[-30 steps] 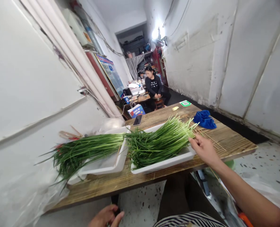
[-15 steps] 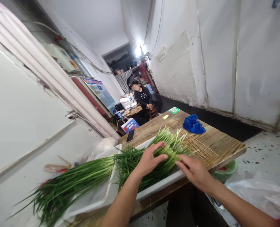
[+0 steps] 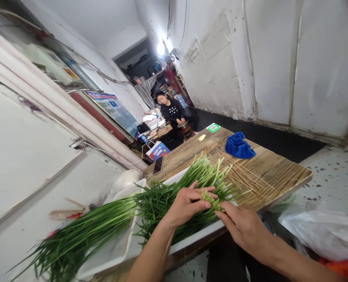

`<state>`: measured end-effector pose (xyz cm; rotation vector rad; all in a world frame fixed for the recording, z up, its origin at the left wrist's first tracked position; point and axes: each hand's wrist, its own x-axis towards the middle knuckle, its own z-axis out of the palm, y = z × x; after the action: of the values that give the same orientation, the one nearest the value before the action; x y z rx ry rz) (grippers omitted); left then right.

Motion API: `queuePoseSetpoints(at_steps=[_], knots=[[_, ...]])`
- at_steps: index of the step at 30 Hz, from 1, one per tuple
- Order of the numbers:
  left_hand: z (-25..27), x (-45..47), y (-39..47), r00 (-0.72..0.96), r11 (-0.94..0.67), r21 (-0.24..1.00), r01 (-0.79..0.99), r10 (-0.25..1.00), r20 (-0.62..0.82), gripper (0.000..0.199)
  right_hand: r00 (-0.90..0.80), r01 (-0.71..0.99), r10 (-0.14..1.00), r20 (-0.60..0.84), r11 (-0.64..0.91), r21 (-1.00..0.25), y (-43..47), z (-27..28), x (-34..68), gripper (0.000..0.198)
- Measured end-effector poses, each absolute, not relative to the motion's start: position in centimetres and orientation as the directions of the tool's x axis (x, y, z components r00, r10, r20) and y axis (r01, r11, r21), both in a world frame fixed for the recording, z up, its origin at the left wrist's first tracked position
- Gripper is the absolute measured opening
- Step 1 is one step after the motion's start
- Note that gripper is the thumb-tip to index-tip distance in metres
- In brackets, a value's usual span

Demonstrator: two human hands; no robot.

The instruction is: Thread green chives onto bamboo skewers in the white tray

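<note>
Garlic chives (image 3: 203,166) with pale stem ends and dark green leaves fill a white tray (image 3: 197,240) in front of me. My left hand (image 3: 188,203) is closed around a small bunch of the chives, its thumb and fingers about the stems. My right hand (image 3: 241,223) pinches the cut ends of that bunch, close beside the left fingertips. Whether a skewer is also between its fingers is hidden. A second, longer bundle of chives (image 3: 97,223) lies to the left, its leaves hanging over another white tray (image 3: 99,268).
Thin wooden skewers (image 3: 241,172) lie scattered on the wooden table (image 3: 279,168). Near its far side are a blue cloth (image 3: 238,145), a QR-code card (image 3: 213,127) and a phone (image 3: 158,165). A person (image 3: 174,109) sits beyond the table. A white plastic bag (image 3: 323,231) rests at right.
My left fingers have closed around a small bunch of chives, its stem ends now gathered between both hands. My right hand has moved slightly down. The view has shifted a little.
</note>
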<state>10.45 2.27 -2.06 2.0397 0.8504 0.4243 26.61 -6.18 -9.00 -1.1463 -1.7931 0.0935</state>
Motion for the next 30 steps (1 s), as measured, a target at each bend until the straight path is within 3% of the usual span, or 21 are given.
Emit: queuePoseSetpoints(at_steps=[4, 7, 9, 11, 13, 15, 17, 19, 23, 30], knots=[[-1.0, 10.2, 1.6, 0.630, -0.433, 0.748, 0.503, 0.776, 0.026, 0.020, -0.058, 0.611, 0.757, 0.651, 0.543, -0.576, -5.8, -9.4, 26.6, 0.026], [0.7, 7.7, -0.4, 0.379, -0.511, 0.650, 0.563, 0.858, 0.346, 0.038, -0.016, 0.604, 0.765, 0.644, 0.520, -0.603, -5.7, -9.8, 26.4, 0.023], [1.3, 5.2, -2.1, 0.232, -0.588, 0.643, 0.491, 0.800, 0.554, 0.019, -0.008, 0.611, 0.757, 0.653, 0.521, -0.596, -5.9, -9.9, 26.3, 0.022], [1.3, 3.3, -3.6, 0.235, -0.673, 0.624, 0.396, 0.732, 0.640, 0.022, -0.016, 0.617, 0.742, 0.670, 0.535, -0.577, -6.3, -9.9, 26.1, 0.022], [0.7, 2.5, -4.5, 0.280, -0.644, 0.588, 0.490, 0.755, 0.593, 0.027, -0.016, 0.620, 0.725, 0.688, 0.548, -0.562, -6.8, -9.8, 25.9, 0.021], [-0.2, 3.2, -4.7, 0.291, -0.573, 0.493, 0.654, 0.793, 0.535, 0.012, 0.000, 0.612, 0.719, 0.694, 0.549, -0.569, -7.1, -9.7, 25.7, 0.020], [-0.9, 4.6, -4.5, 0.295, -0.565, 0.411, 0.715, 0.777, 0.556, 0.028, 0.010, 0.598, 0.728, 0.685, 0.545, -0.588, -7.2, -9.6, 25.5, 0.019], [-1.0, 6.2, -3.9, 0.364, -0.637, 0.389, 0.665, 0.732, 0.576, 0.034, 0.003, 0.581, 0.744, 0.668, 0.543, -0.607, -7.3, -9.4, 25.5, 0.018], [0.1, 8.4, -2.5, 0.512, -0.754, 0.396, 0.523, 0.650, 0.561, 0.024, -0.030, 0.573, 0.765, 0.643, 0.541, -0.616, -7.2, -9.0, 25.7, 0.018], [1.7, 9.9, -0.6, 0.662, -0.782, 0.475, 0.404, 0.608, 0.438, 0.010, -0.068, 0.587, 0.746, 0.663, 0.567, -0.578, -7.2, -8.7, 25.9, 0.019]])
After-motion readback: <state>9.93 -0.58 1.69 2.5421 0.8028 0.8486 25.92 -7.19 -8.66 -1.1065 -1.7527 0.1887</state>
